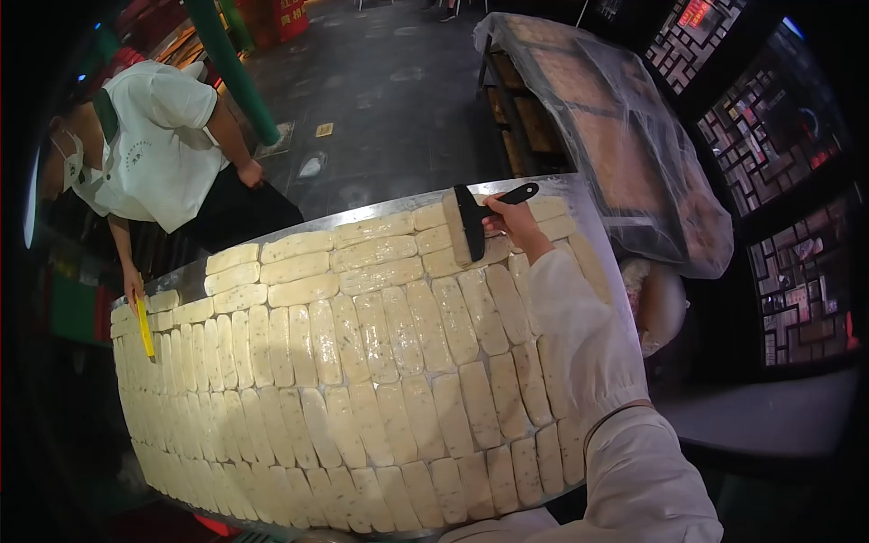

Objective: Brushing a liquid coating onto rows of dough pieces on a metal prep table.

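Note:
In my right hand (pixel 512 222) is the black handle of a wide pastry brush (pixel 468 224). Its pale bristles rest against the dough strips near the far edge of the metal table. Rows of flat, speckled dough strips (pixel 397 332) cover the tabletop, lying side by side. Some in the middle and far rows have a wet shine, while those closer to me look more matte. My left hand is out of view.
Across the table at the left, a person (pixel 159 146) in a white shirt leans over, holding a yellow tool (pixel 144 326) against the strips. A rack (pixel 584 115) under clear plastic sheeting stands beyond the far right corner. A green pole (pixel 231 71) rises behind the person.

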### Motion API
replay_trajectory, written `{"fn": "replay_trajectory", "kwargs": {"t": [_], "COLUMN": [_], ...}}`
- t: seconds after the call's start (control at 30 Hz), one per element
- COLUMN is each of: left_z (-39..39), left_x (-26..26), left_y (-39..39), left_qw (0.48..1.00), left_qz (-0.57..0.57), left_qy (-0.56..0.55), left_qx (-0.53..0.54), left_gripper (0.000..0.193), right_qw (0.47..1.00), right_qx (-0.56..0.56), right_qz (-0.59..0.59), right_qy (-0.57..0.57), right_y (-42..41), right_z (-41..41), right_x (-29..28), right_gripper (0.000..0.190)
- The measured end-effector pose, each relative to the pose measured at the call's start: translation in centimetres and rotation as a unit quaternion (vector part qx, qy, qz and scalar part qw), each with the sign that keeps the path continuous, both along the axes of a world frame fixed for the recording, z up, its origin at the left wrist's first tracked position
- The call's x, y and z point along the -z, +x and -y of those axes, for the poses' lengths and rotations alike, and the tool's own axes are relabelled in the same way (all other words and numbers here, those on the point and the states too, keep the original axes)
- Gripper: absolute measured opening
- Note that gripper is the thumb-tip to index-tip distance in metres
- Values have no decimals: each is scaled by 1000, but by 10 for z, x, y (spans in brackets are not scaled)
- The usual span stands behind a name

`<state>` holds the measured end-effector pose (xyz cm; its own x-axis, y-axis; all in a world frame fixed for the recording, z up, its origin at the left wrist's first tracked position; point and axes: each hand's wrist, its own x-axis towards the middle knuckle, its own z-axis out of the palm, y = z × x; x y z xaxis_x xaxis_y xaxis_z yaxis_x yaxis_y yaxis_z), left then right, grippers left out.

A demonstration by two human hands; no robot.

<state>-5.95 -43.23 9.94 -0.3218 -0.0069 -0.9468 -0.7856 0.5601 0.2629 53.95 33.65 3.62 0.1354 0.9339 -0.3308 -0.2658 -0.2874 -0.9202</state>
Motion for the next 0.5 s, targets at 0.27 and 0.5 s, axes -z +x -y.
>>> {"fn": "replay_trajectory", "kwargs": {"t": [0.27,0.5], "left_z": [-15,-28], "left_x": [-1,-1], "left_y": [4,10], "left_qw": [999,997], "left_qz": [-12,-24], "left_qy": [19,35], "left_qx": [34,61], "left_gripper": [13,15], "right_qw": [702,720], "right_qx": [26,-142], "right_qz": [695,614], "right_qy": [149,290], "right_y": [16,-162], "right_z": [5,39], "right_x": [-36,-28], "right_gripper": [19,9]}}
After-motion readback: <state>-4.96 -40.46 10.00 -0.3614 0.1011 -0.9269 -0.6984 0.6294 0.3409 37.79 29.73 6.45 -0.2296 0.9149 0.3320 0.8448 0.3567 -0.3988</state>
